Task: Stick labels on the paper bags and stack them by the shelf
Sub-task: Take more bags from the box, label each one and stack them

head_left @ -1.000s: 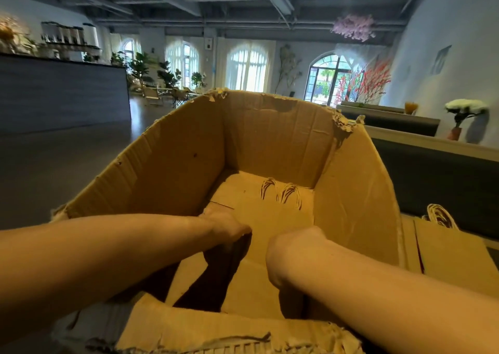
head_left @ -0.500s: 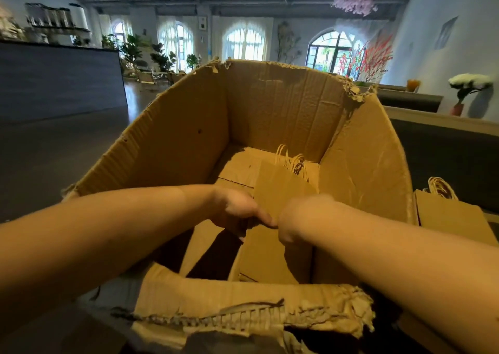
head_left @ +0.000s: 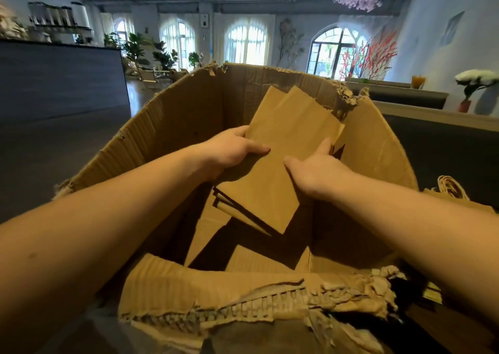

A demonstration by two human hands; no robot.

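Note:
A bundle of flat brown paper bags [head_left: 275, 153] hangs tilted inside a large torn cardboard box [head_left: 172, 126], raised above its floor. My left hand [head_left: 229, 151] grips the bundle's left edge, thumb on top. My right hand [head_left: 316, 170] holds the right edge, fingers underneath. The bags' handles are hidden. No labels show anywhere.
More flat paper bags with twisted handles [head_left: 453, 191] lie outside the box at the right. A ledge [head_left: 432, 115] with a white flower pot [head_left: 469, 88] runs behind. A dark counter [head_left: 59, 80] stands at the left, with bare floor beside it.
Both hands reached down to the bags on the box floor, closed on a bundle and have lifted it up toward the box's far wall.

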